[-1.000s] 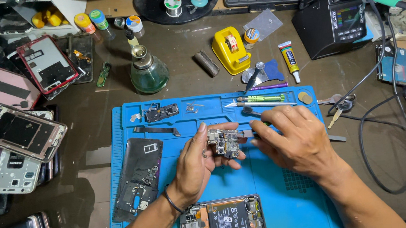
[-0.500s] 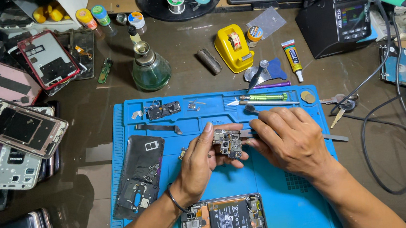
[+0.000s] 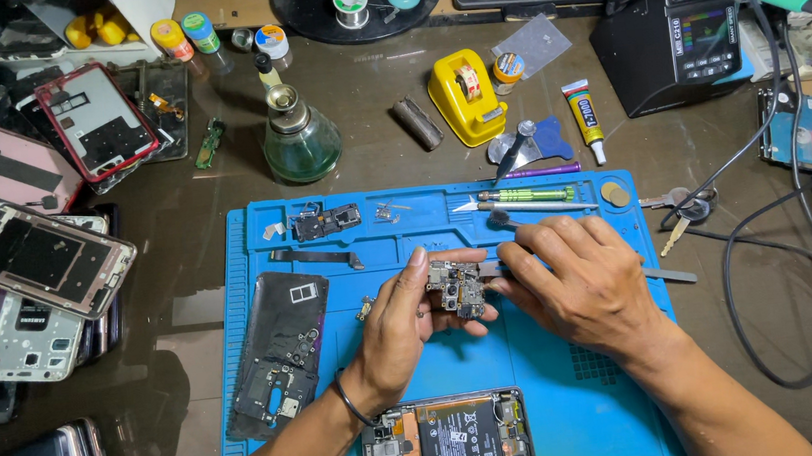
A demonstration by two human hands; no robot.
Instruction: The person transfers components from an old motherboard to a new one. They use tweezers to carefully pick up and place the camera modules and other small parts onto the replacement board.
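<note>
left hand (image 3: 398, 327) clamped on small dark phone circuit board (image 3: 457, 288), frame centre | right hand (image 3: 583, 285) pinching thin metal tool against board | over blue rubber work mat (image 3: 565, 397) | opened phone (image 3: 447, 443) bottom centre

Both forearms are bare, with no sleeve showing anywhere behind either grip. The left hand (image 3: 399, 331) wears a thin dark band around the wrist, just behind the grip. The right hand (image 3: 583, 285) carries no ring, band or glove.
</note>
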